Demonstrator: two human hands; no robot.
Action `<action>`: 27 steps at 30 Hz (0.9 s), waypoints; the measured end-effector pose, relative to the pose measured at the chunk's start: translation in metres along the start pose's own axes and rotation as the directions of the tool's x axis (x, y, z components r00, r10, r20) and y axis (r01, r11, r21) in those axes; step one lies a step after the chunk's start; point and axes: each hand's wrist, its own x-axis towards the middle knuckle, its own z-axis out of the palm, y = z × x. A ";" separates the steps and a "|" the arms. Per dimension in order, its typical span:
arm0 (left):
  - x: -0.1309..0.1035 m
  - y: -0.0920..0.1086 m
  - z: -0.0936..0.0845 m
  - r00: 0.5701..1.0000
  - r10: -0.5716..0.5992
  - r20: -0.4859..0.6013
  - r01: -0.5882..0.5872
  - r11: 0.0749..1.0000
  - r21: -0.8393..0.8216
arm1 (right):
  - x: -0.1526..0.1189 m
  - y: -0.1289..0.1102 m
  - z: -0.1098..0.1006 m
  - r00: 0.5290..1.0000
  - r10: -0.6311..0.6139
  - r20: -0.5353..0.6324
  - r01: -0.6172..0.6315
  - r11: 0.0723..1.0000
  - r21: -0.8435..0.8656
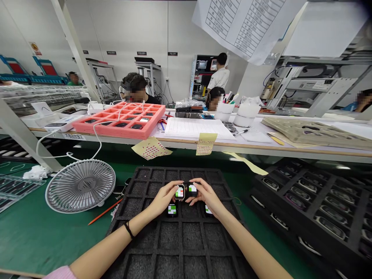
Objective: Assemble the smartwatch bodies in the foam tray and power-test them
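Over a black foam tray (167, 232) with square pockets, each of my hands grips a small square smartwatch. My left hand (166, 197) is closed on a light-rimmed smartwatch (179, 192) whose lit screen shows green, white and red. Close beside it, my right hand (207, 195) pinches a dark smartwatch (192, 188), its screen lit white and green. Just below the left hand, another lit smartwatch (172, 209) lies in a tray pocket. One more lit smartwatch (208, 209) sits in a pocket, partly hidden by my right hand.
A round grey fan (83, 186) and an orange stick (104, 212) lie left of the tray. Stacked black trays with watches (328, 209) stand at right. Along the shelf ahead are a pink foam tray (122, 130), paper sheets (197, 128) and a beige tray (316, 131). Several people work beyond.
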 end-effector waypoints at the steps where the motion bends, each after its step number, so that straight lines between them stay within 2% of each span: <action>1: 0.000 0.000 0.000 1.000 -0.006 0.000 0.006 1.000 -0.006 | 0.000 0.000 0.000 1.000 -0.002 0.005 0.002 1.000 0.007; 5: -0.001 0.000 0.002 1.000 -0.016 0.025 0.017 0.998 -0.066 | -0.001 0.000 0.001 1.000 -0.015 0.025 0.015 1.000 0.014; 13: -0.002 0.005 0.002 0.999 0.014 0.033 -0.012 0.999 -0.048 | -0.002 -0.001 0.002 0.997 -0.030 0.070 0.031 1.000 -0.005; 27: -0.002 0.004 0.002 1.000 -0.011 0.025 0.013 0.996 -0.084 | 0.000 0.000 0.001 0.999 -0.033 0.027 0.033 0.999 -0.011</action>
